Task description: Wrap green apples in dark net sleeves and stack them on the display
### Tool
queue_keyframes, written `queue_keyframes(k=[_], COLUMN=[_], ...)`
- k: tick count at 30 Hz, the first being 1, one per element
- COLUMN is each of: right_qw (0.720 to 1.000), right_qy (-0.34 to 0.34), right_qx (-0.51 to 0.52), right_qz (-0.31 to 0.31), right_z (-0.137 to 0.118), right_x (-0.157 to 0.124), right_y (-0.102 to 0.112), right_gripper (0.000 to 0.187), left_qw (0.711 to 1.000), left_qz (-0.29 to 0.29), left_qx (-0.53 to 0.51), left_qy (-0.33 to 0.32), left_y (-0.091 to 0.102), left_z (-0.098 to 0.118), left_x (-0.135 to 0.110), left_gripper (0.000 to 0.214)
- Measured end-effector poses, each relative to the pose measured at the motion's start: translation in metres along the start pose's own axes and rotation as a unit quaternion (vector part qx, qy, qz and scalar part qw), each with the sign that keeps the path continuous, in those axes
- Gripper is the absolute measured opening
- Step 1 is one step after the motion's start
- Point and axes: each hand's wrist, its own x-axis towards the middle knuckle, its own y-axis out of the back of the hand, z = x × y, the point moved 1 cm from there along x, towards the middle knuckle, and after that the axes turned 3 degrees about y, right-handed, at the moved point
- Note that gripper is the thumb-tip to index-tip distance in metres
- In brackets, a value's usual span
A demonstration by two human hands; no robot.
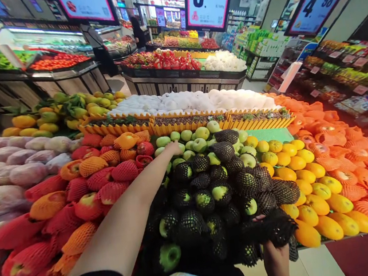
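My left hand (pixel 173 148) stretches far forward and rests at the back of a heap of bare green apples (pixel 199 145). Its fingers are small and mostly hidden, so whether they grip an apple is unclear. Close to my body, my right hand (pixel 276 254) is closed around a bunch of black foam net sleeves (pixel 275 229). Between my arms lie several green apples in black nets (pixel 204 200), the green showing at their open ends. More dark netted fruit (pixel 286 191) is piled beside the right hand.
Red and orange netted fruit (pixel 90 205) lies left, with bagged fruit (pixel 30 168) beyond. Oranges (pixel 316 204) and orange-netted fruit (pixel 357 161) fill the right. A low yellow fence (pixel 188 121) crosses behind the apples, before white-wrapped fruit (pixel 193 101). Price screens (pixel 209 0) hang overhead.
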Motion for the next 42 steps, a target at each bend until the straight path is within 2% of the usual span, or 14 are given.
queue_keyframes(k=[2, 5, 9, 12, 15, 19, 22, 25, 28, 30, 33, 37, 42], right_qw=[1.000, 0.999, 0.999, 0.997, 0.994, 0.992, 0.991, 0.983, 0.982, 0.985, 0.993, 0.995, 0.994], right_qy=[-0.007, 0.007, 0.045, 0.037, 0.021, 0.020, 0.061, 0.117, 0.123, 0.106, 0.049, -0.034, -0.058], right_qx=[-0.005, -0.010, -0.010, -0.010, -0.026, -0.056, -0.064, -0.040, -0.023, -0.025, -0.027, -0.028, -0.030], right_qz=[0.015, 0.029, -0.019, -0.066, -0.103, -0.108, -0.105, -0.134, -0.144, -0.134, -0.105, -0.092, -0.092], right_z=[0.003, 0.001, -0.014, -0.023, -0.025, -0.026, -0.033, -0.042, -0.047, -0.047, -0.041, -0.032, -0.028], right_x=[0.005, 0.011, 0.015, 0.019, 0.022, 0.025, 0.024, 0.021, 0.017, 0.014, 0.010, 0.002, -0.008], right_y=[0.006, 0.002, -0.018, -0.029, -0.036, -0.044, -0.050, -0.053, -0.049, -0.043, -0.034, -0.029, -0.033], right_gripper=[0.030, 0.043, 0.070, 0.068, 0.052, 0.040, 0.031, 0.030, 0.026, 0.021, 0.025, 0.035, 0.038], left_qw=[0.998, 0.995, 0.996, 0.996, 0.996, 0.981, 0.969, 0.962, 0.966, 0.969, 0.976, 0.983, 0.977], left_qz=[-0.027, -0.041, -0.003, 0.033, 0.068, 0.095, 0.061, 0.014, -0.005, -0.005, -0.027, -0.049, -0.007], left_qx=[0.027, 0.061, 0.080, 0.077, 0.053, -0.021, -0.067, -0.108, -0.120, -0.121, -0.124, -0.118, -0.126], left_qy=[0.043, 0.074, 0.048, 0.017, -0.038, -0.168, -0.232, -0.249, -0.229, -0.213, -0.176, -0.129, -0.173], left_y=[-0.007, -0.012, -0.005, 0.008, 0.024, 0.033, 0.024, 0.004, -0.013, -0.017, -0.016, -0.014, -0.011], left_z=[-0.004, -0.005, -0.002, 0.005, 0.019, 0.051, 0.077, 0.094, 0.102, 0.103, 0.100, 0.091, 0.093], left_x=[0.006, 0.005, -0.014, -0.038, -0.076, -0.151, -0.205, -0.235, -0.239, -0.234, -0.228, -0.225, -0.239], left_gripper=[0.055, 0.085, 0.097, 0.098, 0.095, 0.092, 0.092, 0.093, 0.088, 0.084, 0.081, 0.087, 0.086])
